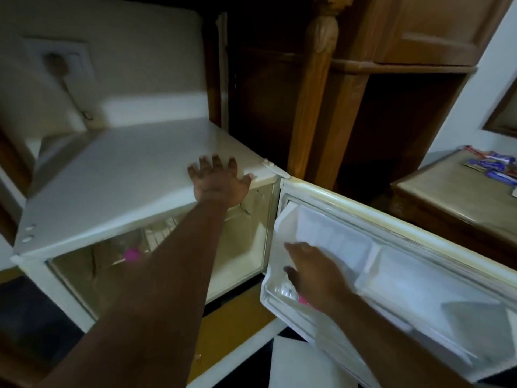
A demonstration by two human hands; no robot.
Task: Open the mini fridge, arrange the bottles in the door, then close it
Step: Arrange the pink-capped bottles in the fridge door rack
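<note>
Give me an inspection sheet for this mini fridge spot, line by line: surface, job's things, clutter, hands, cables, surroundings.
Surface: mini fridge white top is bare apart from the left hand.
Job's things: fridge door swung open to the right; a pink-capped bottle lies blurred inside the cabinet; something pink shows in the door shelf under the right hand, mostly hidden.
Clutter: blue wrapped packets on the side table.
Hands: left hand flat and spread on the fridge top; right hand reaching into the door shelf, grasp hidden.
Cables: a cord hangs from the wall socket behind the fridge.
Surroundings: wooden cabinet behind, dim light.
</note>
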